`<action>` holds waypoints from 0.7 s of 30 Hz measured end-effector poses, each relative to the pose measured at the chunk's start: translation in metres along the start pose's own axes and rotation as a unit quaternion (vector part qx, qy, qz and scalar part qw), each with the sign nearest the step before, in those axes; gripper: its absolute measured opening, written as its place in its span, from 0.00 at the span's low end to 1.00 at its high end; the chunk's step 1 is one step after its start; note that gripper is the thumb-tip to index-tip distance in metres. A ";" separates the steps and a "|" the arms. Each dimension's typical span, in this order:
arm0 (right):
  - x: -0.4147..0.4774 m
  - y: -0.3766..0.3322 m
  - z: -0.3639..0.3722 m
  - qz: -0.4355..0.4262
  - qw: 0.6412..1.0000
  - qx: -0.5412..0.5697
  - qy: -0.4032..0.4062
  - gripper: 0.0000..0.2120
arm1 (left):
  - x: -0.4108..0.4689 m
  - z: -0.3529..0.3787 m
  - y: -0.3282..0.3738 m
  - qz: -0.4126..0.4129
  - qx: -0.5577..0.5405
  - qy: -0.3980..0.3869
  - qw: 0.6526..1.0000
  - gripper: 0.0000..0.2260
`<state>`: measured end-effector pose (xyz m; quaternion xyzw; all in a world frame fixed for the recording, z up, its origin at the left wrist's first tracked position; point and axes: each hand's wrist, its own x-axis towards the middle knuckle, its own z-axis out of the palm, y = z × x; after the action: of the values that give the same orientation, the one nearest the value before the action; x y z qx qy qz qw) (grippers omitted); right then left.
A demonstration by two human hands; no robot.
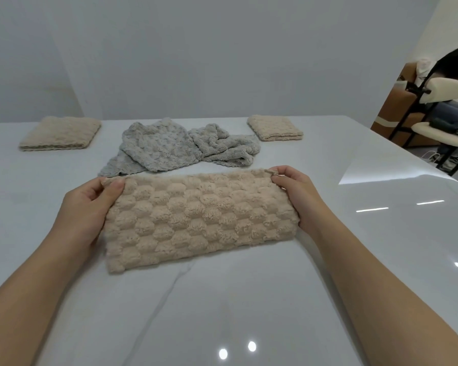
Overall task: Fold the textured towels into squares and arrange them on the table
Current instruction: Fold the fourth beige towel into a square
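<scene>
A beige bubble-textured towel (196,217) lies in front of me on the white table (222,313), folded into a long rectangle. My left hand (87,210) pinches its far left corner and cups the left end. My right hand (299,196) pinches the far right corner and holds the right end. Behind it sits a crumpled grey textured towel (180,146), unfolded. Two beige towels folded into squares rest at the back: one at the far left (60,133), one at the far right (275,127).
The table's right edge (407,151) runs diagonally toward me. Beyond it stand cream-padded chairs (444,133) with black frames, and a seated person's legs (450,114) show. A plain grey wall is behind the table.
</scene>
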<state>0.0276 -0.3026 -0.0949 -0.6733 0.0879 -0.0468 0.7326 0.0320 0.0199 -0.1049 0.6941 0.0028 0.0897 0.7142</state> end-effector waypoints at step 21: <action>0.020 0.028 0.006 -0.166 0.807 -0.552 0.127 0.16 | -0.012 0.039 -0.002 0.216 0.534 -0.077 0.814 0.26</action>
<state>0.0470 -0.2984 -0.1235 -0.9565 0.0780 -0.1970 0.2005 0.0258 -0.0204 -0.1065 0.9537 -0.1548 0.1726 0.1914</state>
